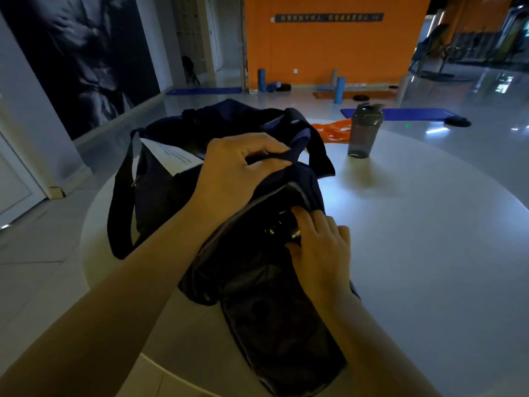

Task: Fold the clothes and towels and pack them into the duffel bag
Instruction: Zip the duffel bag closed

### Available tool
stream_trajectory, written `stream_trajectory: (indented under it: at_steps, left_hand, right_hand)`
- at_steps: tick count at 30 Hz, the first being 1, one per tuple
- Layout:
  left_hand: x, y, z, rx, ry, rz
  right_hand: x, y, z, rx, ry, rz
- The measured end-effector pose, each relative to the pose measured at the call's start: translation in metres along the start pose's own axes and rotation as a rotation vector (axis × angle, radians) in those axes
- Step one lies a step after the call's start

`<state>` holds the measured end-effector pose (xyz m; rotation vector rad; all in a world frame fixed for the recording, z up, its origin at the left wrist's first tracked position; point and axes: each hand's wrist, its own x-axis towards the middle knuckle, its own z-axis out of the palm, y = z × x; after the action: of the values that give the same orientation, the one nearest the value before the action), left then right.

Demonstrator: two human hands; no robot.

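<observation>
A dark navy duffel bag (171, 179) lies on a round white table (429, 239), with its long shoulder strap hanging off the left side. My left hand (237, 170) grips a dark strap at the top of the bag and holds the opening up. My right hand (317, 247) reaches into the near end of the opening, its fingers curled around a dark shiny object (282, 227) that I cannot identify. A white sheet of paper (171, 157) shows at the bag's far side. What lies inside the bag is hidden in the dark.
A grey shaker bottle (365, 130) stands on the table behind the bag, beside an orange band (332, 130). Blue mats (400, 113) and foam rollers (339, 90) lie on the floor by an orange wall.
</observation>
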<state>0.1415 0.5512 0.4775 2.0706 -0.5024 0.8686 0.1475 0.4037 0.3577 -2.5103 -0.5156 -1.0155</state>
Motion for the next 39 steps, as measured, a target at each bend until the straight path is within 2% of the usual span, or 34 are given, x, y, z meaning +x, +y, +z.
stream_trajectory:
  at_steps: [4,9,11,13,15,19,22,26,32,34,36,37,39]
  left_hand:
    - [-0.003,-0.014,0.012,0.084,-0.026,-0.019]
    - [-0.028,-0.031,0.026,0.178,0.008,-0.032]
    - [-0.038,-0.029,0.029,0.26,0.049,0.015]
    - [-0.044,-0.022,0.034,0.35,0.051,0.144]
    - [-0.048,-0.013,0.043,0.488,-0.001,0.257]
    - [-0.056,-0.026,0.073,0.806,-0.207,0.218]
    - [-0.057,-0.047,0.082,0.931,-0.222,0.24]
    - [-0.049,-0.067,0.08,0.937,-0.149,0.254]
    - [-0.028,-0.099,0.062,0.981,-0.234,0.087]
    - [-0.023,-0.089,0.065,0.942,-0.138,0.062]
    - [-0.016,-0.07,0.082,0.854,-0.047,0.146]
    - [-0.013,-0.064,0.096,0.796,-0.061,0.199]
    - [-0.005,-0.056,0.128,0.683,-0.202,0.208]
  right_hand:
    - [-0.005,0.009,0.003,-0.016,-0.004,0.033]
    - [-0.016,0.041,-0.03,0.215,0.041,0.147]
    - [-0.017,0.062,-0.041,0.251,0.059,0.205]
    - [-0.016,0.075,-0.047,0.256,0.045,0.245]
    - [-0.013,0.08,-0.048,0.311,-0.007,0.292]
    - [-0.005,0.085,-0.041,0.407,-0.102,0.348]
    - [-0.001,0.089,-0.038,0.401,-0.126,0.355]
    - [0.006,0.097,-0.033,0.399,-0.169,0.373]
    - [0.024,0.111,-0.019,0.411,-0.268,0.401]
    - [0.03,0.118,-0.012,0.41,-0.27,0.422]
    - [0.04,0.126,-0.004,0.403,-0.264,0.447]
    - [0.047,0.129,0.0,0.396,-0.261,0.454]
    - [0.062,0.138,0.009,0.363,-0.258,0.448]
